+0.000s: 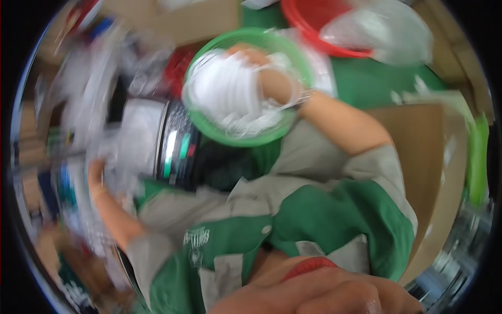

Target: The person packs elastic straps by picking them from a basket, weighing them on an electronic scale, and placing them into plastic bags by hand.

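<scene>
Our right hand (252,55) grasps a bundle of white rings (222,86) at the far middle, over a green basket (235,141). Our left hand (96,171) is on the left, near clear plastic (119,163); blurred, its grip we cannot tell.

The right hand (253,57) is over a green basket (235,140) with lots of white rings (225,89) in it. The hand touches the rings, but its fingers are too blurry to see well. A shiny band (305,97) is on that wrist. The left hand (97,170) is far off to the left, near some clear plastic (117,170). A red tub (298,23) with a cloudy plastic bag (384,34) by its rim is past the basket.
</scene>
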Action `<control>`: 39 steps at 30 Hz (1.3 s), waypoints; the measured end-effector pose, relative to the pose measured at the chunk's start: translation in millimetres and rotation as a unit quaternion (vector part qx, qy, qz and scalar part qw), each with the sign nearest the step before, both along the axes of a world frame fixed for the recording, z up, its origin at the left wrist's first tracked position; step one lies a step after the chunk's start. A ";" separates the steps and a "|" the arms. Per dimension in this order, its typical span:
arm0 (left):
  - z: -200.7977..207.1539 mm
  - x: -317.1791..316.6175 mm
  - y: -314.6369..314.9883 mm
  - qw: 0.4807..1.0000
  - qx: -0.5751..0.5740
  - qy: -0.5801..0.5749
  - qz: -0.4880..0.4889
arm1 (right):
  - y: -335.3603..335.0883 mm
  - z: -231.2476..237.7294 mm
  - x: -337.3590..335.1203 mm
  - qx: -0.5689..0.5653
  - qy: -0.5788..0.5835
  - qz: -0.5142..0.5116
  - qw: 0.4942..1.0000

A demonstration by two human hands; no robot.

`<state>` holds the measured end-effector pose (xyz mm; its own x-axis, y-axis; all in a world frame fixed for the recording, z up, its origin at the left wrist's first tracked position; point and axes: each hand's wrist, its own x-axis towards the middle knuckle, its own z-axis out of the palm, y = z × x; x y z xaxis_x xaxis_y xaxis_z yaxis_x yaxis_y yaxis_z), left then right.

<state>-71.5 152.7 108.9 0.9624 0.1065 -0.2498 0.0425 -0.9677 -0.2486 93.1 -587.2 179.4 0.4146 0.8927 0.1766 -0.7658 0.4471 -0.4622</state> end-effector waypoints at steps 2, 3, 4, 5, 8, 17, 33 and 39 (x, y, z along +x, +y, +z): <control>-34.0 44.6 -78.7 0.977 -0.172 -0.022 0.124 | -3.3 -15.4 6.6 -0.207 -0.209 -0.144 0.945; -24.4 55.0 -120.9 0.947 -0.251 -0.042 0.198 | -7.0 7.6 -14.1 -0.328 -0.225 -0.235 0.887; 2.2 63.0 -163.5 0.919 -0.298 -0.062 0.250 | -18.3 -4.4 -6.4 -0.304 -0.267 -0.241 0.882; 44.0 60.5 -214.2 0.898 -0.276 -0.019 0.341 | -29.5 -18.4 3.2 -0.277 -0.305 -0.246 0.877; 52.8 8.0 -198.0 0.859 -0.287 -0.038 0.422 | -15.2 -14.8 0.4 -0.258 -0.290 -0.210 0.897; 147.0 3.2 -240.7 0.888 -0.031 -0.365 0.277 | -10.1 -5.9 -7.6 -0.205 -0.232 -0.201 0.930; 114.3 84.4 -500.4 0.664 -0.745 -0.044 0.043 | 29.7 -12.2 -23.9 -0.210 -0.178 -0.150 0.950; 116.5 82.2 -516.1 0.571 -0.820 0.021 0.017 | 39.6 -31.5 -15.6 -0.300 -0.186 -0.156 0.923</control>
<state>10.7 -363.4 225.3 0.9562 -0.2857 -0.0629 0.0952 0.1008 0.9903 77.6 -547.6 147.9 0.6788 0.7231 -0.1278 -0.3809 0.1979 -0.9032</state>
